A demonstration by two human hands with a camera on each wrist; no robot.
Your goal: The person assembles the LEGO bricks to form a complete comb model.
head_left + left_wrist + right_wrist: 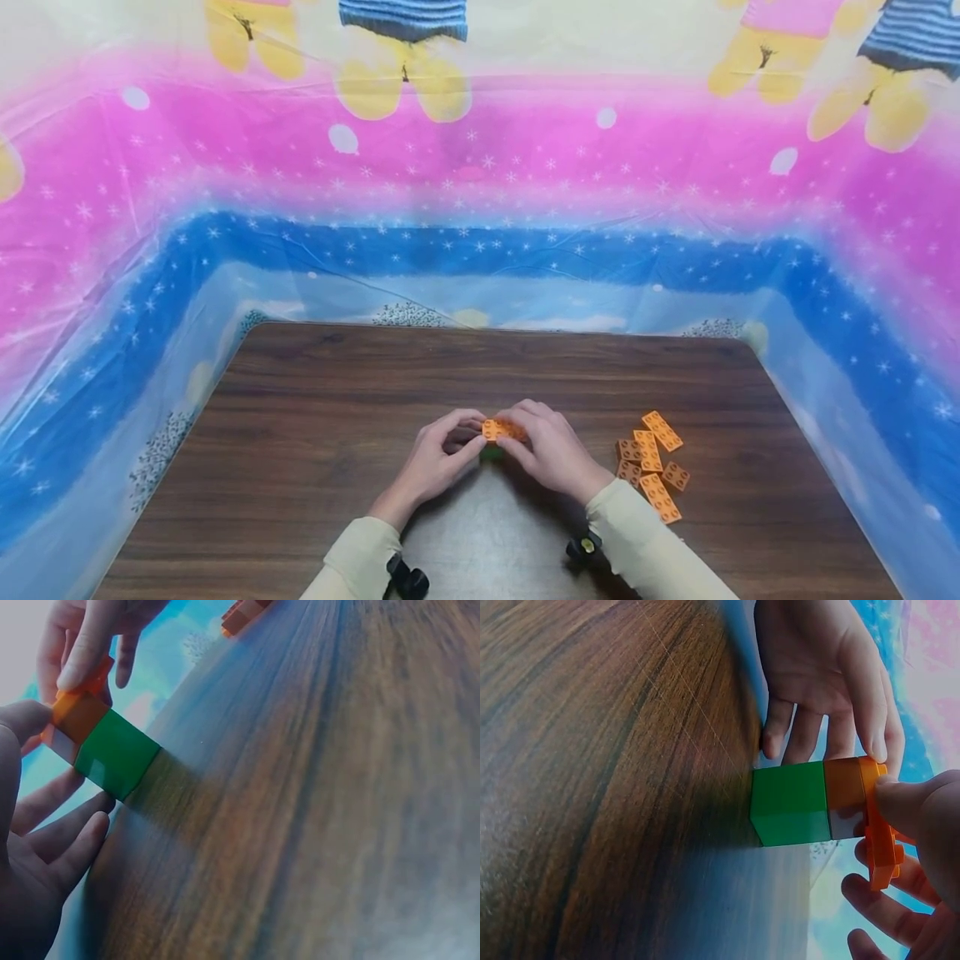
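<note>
- Thin bright-orange studded plastic plate (492,430), lower centre of the head frame, tops a brown-orange plastic block (845,780) and a glossy green plastic block (789,802).
- All probably light, stiff, smooth, sturdy; side edges look best to grip.
- Between both hands: left hand (433,457) pinches its left end; right hand (553,448) pinches its right part.

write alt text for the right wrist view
A person's left hand and right hand grip a brick stack, seen sideways: flat orange brick, brownish-orange block, then green block nearest the wood-grain table.
</note>
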